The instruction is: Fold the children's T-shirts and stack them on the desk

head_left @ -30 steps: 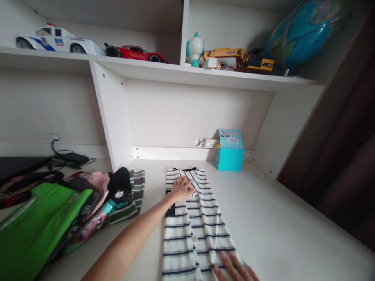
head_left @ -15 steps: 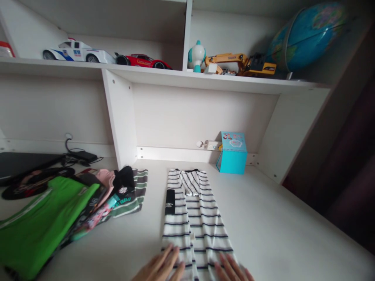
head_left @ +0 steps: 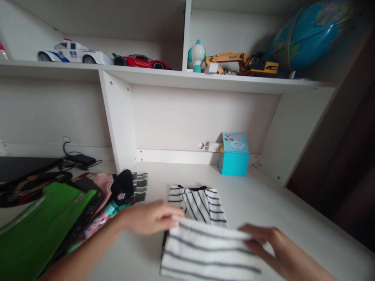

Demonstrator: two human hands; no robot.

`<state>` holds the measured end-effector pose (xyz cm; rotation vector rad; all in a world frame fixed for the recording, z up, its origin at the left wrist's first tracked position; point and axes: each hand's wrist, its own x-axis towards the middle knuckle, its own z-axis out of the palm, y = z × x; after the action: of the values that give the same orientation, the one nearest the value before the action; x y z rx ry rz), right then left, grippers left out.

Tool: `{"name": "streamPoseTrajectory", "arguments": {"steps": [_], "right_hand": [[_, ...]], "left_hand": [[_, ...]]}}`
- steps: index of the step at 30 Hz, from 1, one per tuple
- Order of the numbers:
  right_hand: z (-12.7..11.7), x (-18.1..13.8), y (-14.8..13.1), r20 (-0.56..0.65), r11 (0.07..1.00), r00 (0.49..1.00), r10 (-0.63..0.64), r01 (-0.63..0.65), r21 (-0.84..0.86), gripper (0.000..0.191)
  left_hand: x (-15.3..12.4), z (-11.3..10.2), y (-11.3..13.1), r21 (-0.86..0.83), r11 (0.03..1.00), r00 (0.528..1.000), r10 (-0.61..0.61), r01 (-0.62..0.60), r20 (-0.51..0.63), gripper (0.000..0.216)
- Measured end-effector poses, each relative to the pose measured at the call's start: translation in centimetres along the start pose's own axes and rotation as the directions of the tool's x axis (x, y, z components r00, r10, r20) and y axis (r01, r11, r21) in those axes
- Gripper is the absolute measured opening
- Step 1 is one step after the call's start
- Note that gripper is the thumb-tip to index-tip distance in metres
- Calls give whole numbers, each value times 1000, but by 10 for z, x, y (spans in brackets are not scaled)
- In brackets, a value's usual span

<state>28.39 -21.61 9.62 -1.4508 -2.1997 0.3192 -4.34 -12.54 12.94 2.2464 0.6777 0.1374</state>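
Lower centre of frame: a striped shirt (head_left: 202,218) lies on the white desk (head_left: 263,203), its lower half lifted and folded up over itself. Left hand (head_left: 149,216) pinches the left corner of the raised fold, fingers closed on the fabric. Right hand (head_left: 272,246) grips the right corner of the same fold, lower right, thumb on top. Hands well apart, one on each side. Collar end still flat on the desk, just behind the fold. Lower left: a pile of clothes (head_left: 58,214), green on top. Centre right: a blue box (head_left: 234,156) against the back wall. Upper shelf: toy cars (head_left: 99,58), an excavator (head_left: 243,64), a globe (head_left: 310,35).
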Motion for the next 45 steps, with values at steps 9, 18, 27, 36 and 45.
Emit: {"name": "streamPoseTrajectory", "arguments": {"steps": [9, 18, 27, 36, 45], "right_hand": [[61, 165, 102, 239, 941, 941, 239, -286, 182, 11], [77, 177, 121, 81, 928, 925, 372, -370, -33, 22], [89, 171, 111, -37, 892, 902, 430, -431, -138, 14], [-17, 136, 36, -532, 979, 826, 185, -204, 24, 46], [14, 42, -40, 183, 995, 979, -90, 80, 60, 33]], "left_hand": [[112, -46, -116, -417, 826, 903, -428, 379, -27, 27], [117, -51, -142, 91, 909, 879, -363, 407, -310, 19], [128, -34, -143, 197, 874, 848, -339, 445, -408, 14], [93, -85, -54, 160, 986, 737, 134, -36, -662, 33], [66, -54, -77, 439, 875, 936, -42, 203, -350, 29]]}}
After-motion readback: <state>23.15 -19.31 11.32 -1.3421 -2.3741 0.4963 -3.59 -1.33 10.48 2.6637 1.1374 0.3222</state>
